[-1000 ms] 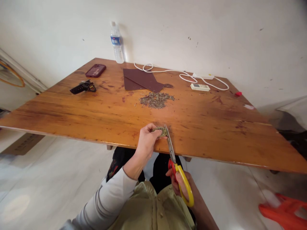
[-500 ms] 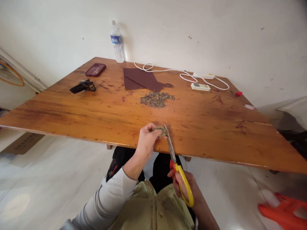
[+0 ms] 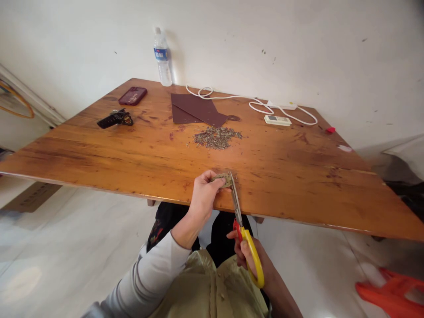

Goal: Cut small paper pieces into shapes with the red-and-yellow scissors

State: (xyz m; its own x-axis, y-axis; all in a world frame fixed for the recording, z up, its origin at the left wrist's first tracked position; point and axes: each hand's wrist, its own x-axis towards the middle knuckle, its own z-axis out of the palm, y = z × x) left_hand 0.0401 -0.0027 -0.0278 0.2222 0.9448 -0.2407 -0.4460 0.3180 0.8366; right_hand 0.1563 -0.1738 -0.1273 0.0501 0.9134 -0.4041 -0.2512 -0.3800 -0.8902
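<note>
My left hand (image 3: 206, 191) pinches a flat, greenish-brown dried piece (image 3: 226, 179), maybe a stack of dried leaves, just above the table's near edge. In my right hand (image 3: 247, 254) is a pair of scissors (image 3: 253, 260) with yellow and red handles, my fingers through the loops. The blades point away from me and reach the right end of the dried piece, slightly apart. Farther up the table lies a loose heap of small dried clippings (image 3: 217, 138).
The wooden table (image 3: 149, 163) carries dark red sheets (image 3: 195, 108), a phone (image 3: 133, 96), a black hair clip (image 3: 115, 119), a water bottle (image 3: 163, 59), a white cable with a power strip (image 3: 281, 105) and a remote (image 3: 277, 120). An orange-red item (image 3: 391, 289) is at lower right.
The scissors' handles have shifted slightly and the blades look a little wider apart. My left hand holds the dried piece in nearly the same spot.
</note>
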